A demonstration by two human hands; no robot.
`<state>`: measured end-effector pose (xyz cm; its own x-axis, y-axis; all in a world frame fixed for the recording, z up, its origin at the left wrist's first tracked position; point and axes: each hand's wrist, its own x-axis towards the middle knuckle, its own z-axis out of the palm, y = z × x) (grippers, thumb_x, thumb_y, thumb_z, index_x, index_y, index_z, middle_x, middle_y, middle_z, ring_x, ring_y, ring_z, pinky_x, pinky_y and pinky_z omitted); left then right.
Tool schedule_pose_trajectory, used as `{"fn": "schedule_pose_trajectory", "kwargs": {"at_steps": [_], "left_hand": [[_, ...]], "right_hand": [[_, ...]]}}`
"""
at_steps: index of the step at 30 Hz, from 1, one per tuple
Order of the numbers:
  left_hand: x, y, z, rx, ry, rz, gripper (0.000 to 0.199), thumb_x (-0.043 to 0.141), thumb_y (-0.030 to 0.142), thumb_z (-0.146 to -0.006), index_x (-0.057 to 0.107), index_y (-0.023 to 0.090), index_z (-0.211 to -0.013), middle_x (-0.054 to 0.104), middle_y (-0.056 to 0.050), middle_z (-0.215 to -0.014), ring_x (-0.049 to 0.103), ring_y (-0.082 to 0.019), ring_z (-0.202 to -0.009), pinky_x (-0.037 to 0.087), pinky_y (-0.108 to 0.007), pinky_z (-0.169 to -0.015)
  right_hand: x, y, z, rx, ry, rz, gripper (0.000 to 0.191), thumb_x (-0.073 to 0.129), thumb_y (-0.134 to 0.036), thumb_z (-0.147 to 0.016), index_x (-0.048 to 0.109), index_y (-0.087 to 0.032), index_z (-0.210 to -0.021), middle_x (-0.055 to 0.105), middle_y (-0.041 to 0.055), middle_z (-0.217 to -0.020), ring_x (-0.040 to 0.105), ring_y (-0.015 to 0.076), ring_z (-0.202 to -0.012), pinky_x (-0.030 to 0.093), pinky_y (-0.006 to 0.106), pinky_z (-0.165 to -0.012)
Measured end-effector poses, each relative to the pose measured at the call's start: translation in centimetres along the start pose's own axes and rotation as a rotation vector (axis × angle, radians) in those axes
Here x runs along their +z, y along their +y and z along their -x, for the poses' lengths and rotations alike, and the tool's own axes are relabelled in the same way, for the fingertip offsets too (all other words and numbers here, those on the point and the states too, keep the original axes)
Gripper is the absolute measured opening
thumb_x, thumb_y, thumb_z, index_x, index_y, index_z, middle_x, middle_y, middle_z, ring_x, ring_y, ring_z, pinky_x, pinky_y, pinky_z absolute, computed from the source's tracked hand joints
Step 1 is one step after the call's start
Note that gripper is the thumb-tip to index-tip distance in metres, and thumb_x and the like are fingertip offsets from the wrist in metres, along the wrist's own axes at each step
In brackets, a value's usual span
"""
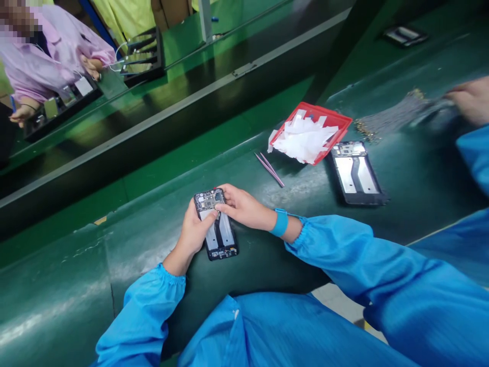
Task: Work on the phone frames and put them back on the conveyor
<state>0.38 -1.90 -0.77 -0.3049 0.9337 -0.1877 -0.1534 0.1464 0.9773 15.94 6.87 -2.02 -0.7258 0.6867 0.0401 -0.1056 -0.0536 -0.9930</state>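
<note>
An opened smartphone (pixel 224 232) with bare circuit boards and a black ribbon down its middle is held between both my hands, just over the green bench. My left hand (pixel 193 228) grips its left edge, the thumb lying across the front near the board. My right hand (pixel 244 205) has hold of the upper right edge, its thumb pressing on the circuit board. A blue band circles my right wrist. Pink tweezers (pixel 269 169) lie on the bench beyond my right hand. The fingers behind the phone are hidden.
A red tray (pixel 346 122) of white paper strips stands at the back right. Beside it lies a second opened phone (pixel 359 173), with a bundle of thin cables (pixel 393 120) behind. A co-worker's hand (pixel 471 99) reaches in at right. Across the divider (pixel 171 104), another person handles black trays.
</note>
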Motion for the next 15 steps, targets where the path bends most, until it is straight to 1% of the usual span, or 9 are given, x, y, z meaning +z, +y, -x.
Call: {"fn": "schedule_pose_trajectory", "kwargs": {"at_steps": [3,6,11,13,15], "left_hand": [[-0.1,0.1,-0.1,0.011,0.022,-0.001,0.054,0.089,0.034,-0.070,0.063,0.021,-0.116,0.074,-0.004,-0.112,0.069,-0.020,-0.098,0.052,-0.033,-0.093],[-0.1,0.2,-0.1,0.014,0.022,0.003,0.052,0.088,0.033,-0.072,0.063,0.022,-0.116,0.074,-0.004,-0.112,0.069,-0.019,-0.098,0.052,-0.032,-0.094],[0.1,0.4,0.0,-0.004,0.024,0.008,0.052,0.088,0.032,-0.070,0.063,0.022,-0.116,0.074,-0.005,-0.111,0.069,-0.020,-0.097,0.053,-0.032,-0.091],[0.2,0.5,0.1,-0.007,0.017,0.010,0.052,0.087,0.030,-0.070,0.063,0.022,-0.115,0.075,-0.004,-0.110,0.069,-0.020,-0.095,0.054,-0.032,-0.090],[0.3,0.5,0.1,0.000,0.015,0.009,0.051,0.086,0.029,-0.070,0.063,0.022,-0.115,0.075,-0.004,-0.109,0.069,-0.020,-0.095,0.054,-0.032,-0.089]], "right_hand": [[-0.6,-0.3,-0.3,-0.012,-0.096,-0.100,0.031,0.065,-0.034,-0.093,0.056,-0.019,-0.119,0.072,0.0095,-0.118,0.070,0.0222,-0.112,0.054,0.044,-0.106],[-0.9,-0.6,-0.4,-0.013,-0.107,-0.128,0.030,0.063,-0.036,-0.095,0.060,-0.018,-0.119,0.072,0.0090,-0.121,0.068,0.0224,-0.115,0.051,0.045,-0.111],[-0.4,-0.6,-0.2,-0.005,-0.062,-0.085,0.026,0.064,-0.033,-0.095,0.061,-0.018,-0.116,0.073,0.0082,-0.119,0.068,0.0226,-0.114,0.053,0.045,-0.109],[-0.1,-0.4,-0.1,-0.003,-0.040,-0.071,0.025,0.064,-0.031,-0.093,0.059,-0.019,-0.115,0.072,0.0085,-0.116,0.070,0.0219,-0.109,0.055,0.044,-0.106],[0.3,-0.2,0.0,-0.013,0.000,-0.025,0.030,0.063,-0.027,-0.092,0.054,-0.019,-0.119,0.071,0.0092,-0.114,0.071,0.0219,-0.103,0.057,0.043,-0.101]]}}
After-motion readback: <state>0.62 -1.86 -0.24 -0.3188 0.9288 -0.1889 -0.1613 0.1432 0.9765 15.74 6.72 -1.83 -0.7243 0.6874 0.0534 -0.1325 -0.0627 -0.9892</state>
